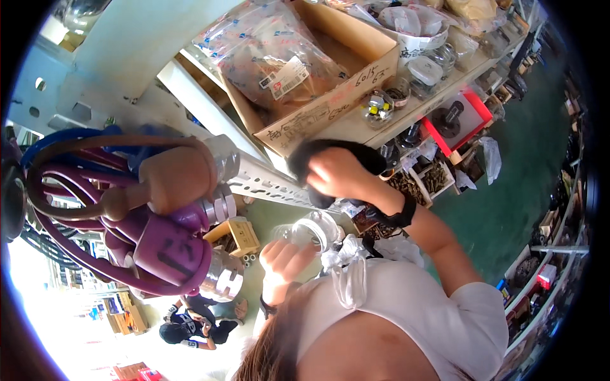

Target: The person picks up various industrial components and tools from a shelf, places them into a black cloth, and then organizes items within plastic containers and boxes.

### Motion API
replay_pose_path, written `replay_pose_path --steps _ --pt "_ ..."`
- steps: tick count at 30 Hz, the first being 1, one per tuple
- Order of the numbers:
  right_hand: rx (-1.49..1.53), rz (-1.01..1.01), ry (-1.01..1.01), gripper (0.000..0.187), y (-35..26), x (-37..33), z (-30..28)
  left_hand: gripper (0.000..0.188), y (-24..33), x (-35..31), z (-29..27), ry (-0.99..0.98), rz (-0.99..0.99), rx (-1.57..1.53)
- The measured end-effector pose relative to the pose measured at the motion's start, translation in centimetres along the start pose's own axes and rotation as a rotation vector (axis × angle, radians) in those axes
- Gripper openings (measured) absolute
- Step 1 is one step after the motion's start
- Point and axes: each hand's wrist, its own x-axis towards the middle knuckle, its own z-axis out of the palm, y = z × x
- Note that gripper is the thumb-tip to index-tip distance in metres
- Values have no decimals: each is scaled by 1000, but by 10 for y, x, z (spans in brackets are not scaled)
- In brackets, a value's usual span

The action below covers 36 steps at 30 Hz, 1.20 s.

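My left hand (284,260) is closed around a clear glass jar (312,230), held in front of my chest with its mouth turned toward the shelf. Above it, my right hand (337,174) grips a black, soft-looking thing (356,154), perhaps a cloth, which covers the fingers. It is raised at the front edge of the white shelf (356,127), and a black band sits on that wrist. The two hands are apart, the right one higher than the jar.
On the shelf stand an open cardboard box (330,108) of bagged parts, small jars (378,105) and a red box (460,117). Purple and brown hose fittings (168,241) hang at left. Another person (190,327) crouches below. Racks (540,267) line the green floor at right.
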Motion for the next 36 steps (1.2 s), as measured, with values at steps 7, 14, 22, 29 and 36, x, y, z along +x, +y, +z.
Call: replay_pose_path --steps 7,14,22,29,36 --pt "85 55 42 25 -3 -4 -8 24 -7 7 10 10 14 -53" --pt "-207 88 238 27 3 -6 -31 26 -5 5 15 8 32 -82" --pt "34 -28 -8 15 1 -3 27 25 -3 14 12 22 66 -90" --pt "-123 127 92 18 5 -21 -21 23 -4 20 13 84 91 -57" --pt "-165 99 311 23 24 -32 -17 19 -1 26 14 100 74 -39"
